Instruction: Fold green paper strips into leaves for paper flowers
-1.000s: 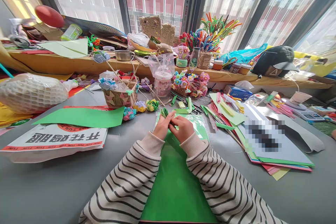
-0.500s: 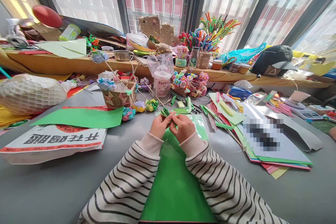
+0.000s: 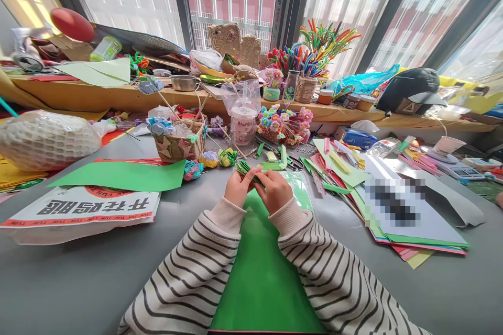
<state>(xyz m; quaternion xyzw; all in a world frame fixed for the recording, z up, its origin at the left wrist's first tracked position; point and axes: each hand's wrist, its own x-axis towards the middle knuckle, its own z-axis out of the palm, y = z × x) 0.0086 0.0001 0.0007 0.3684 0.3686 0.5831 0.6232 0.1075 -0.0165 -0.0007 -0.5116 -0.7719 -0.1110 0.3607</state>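
Pleated green paper (image 3: 244, 168) is lying more crosswise than a second ago, between my left hand (image 3: 236, 188), pinching its outer folds, and my right hand (image 3: 275, 191), gripping its nearer end; pleating is appearing well advanced, folds sitting bunched, not spread; left of my hands, a green sheet (image 3: 121, 175) is lying unpleated.

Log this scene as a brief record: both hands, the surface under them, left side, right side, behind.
Left hand: pinching folded green paper
Right hand: pinching the same paper
Under hands: green sheet on gray table
Left: green strip over printed bag
Right: stacked paper sheets
Behind: lidded cup
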